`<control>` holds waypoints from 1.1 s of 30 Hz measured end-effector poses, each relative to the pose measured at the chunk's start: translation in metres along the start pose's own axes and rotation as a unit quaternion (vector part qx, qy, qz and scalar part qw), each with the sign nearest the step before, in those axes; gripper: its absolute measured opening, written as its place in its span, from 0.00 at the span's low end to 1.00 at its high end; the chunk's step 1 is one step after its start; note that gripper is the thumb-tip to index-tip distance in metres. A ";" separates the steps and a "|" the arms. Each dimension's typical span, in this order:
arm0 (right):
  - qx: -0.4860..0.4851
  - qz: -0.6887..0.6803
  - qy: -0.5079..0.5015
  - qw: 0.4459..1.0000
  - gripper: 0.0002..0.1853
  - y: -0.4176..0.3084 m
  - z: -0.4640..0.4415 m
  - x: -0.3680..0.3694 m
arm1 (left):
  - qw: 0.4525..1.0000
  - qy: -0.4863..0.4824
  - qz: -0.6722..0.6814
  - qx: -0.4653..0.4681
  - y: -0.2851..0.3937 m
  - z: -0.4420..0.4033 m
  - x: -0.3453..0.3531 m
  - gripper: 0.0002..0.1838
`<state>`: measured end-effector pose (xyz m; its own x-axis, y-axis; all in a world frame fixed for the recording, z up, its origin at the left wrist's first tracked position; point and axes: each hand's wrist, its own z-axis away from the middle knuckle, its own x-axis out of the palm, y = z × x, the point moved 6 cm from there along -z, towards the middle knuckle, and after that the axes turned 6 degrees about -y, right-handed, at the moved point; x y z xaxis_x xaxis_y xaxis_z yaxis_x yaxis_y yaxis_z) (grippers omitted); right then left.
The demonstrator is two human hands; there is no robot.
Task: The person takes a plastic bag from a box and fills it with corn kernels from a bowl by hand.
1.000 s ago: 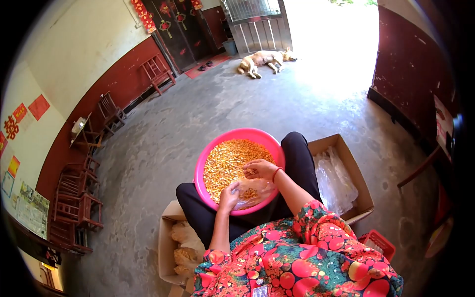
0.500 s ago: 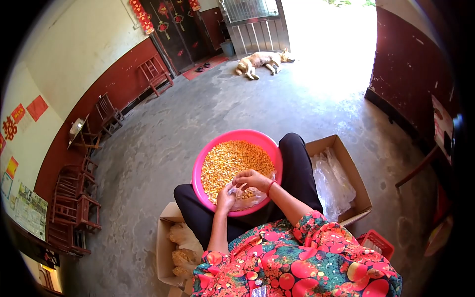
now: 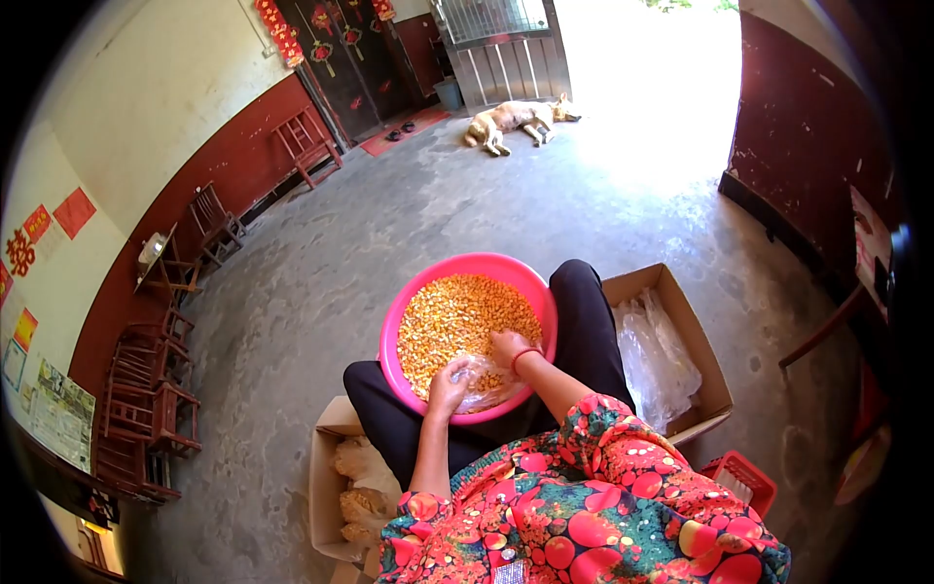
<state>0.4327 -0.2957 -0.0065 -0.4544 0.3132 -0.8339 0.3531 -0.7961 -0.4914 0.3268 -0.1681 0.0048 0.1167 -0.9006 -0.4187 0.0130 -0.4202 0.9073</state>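
A pink basin (image 3: 547, 302) full of yellow-orange corn kernels (image 3: 457, 311) rests between the legs. At its near side, my left hand (image 3: 448, 387) is closed on the edge of a clear plastic bag (image 3: 486, 387), which lies over the kernels. Just beyond the bag, my right hand (image 3: 509, 347), with a red band at the wrist, reaches down to the corn. Its fingers look curled in among the kernels, and the fingertips are hidden.
Right of the legs, a cardboard box (image 3: 715, 375) contains clear plastic bags (image 3: 657, 365). Another box (image 3: 323, 477) at left holds filled bags (image 3: 365, 487). A red basket (image 3: 754, 477) stands at lower right. A dog (image 3: 516, 122) lies near the doorway; wooden chairs (image 3: 146, 380) line the left wall.
My right hand has left the bag's opening beside my left hand and moved up and right to the corn. My left hand keeps hold of the bag, almost in place.
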 end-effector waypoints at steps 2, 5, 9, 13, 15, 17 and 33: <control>-0.011 0.023 -0.031 0.999 0.15 0.005 -0.014 0.014 | 1.000 -0.007 0.015 -0.004 -0.003 -0.002 0.001 0.17; -0.039 0.043 -0.035 0.998 0.14 0.009 -0.023 0.023 | 1.000 -0.013 0.022 -0.006 0.008 0.002 0.002 0.17; -0.119 0.167 -0.033 0.978 0.13 0.013 -0.048 0.053 | 0.999 -0.031 0.009 -0.020 0.020 0.004 0.002 0.16; -0.103 0.114 -0.012 0.988 0.11 0.007 -0.029 0.032 | 0.999 -0.034 0.005 -0.017 0.019 0.004 0.002 0.16; -0.075 0.053 0.000 0.996 0.11 0.008 -0.024 0.025 | 0.999 -0.036 0.007 -0.018 0.017 0.003 0.003 0.15; -0.067 0.034 0.007 0.997 0.11 0.008 -0.024 0.024 | 0.999 -0.037 0.006 -0.019 0.018 0.004 0.003 0.15; -0.044 -0.457 -0.030 0.888 0.04 0.006 -0.008 -0.006 | 0.998 -0.051 0.004 -0.021 0.017 0.004 0.004 0.15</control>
<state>0.4440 -0.2984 -0.0060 -0.6257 0.7775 -0.0631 -0.1234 -0.1785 -0.9762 0.3236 -0.1792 0.0189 0.0159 -0.9117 -0.4106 0.0542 -0.4093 0.9108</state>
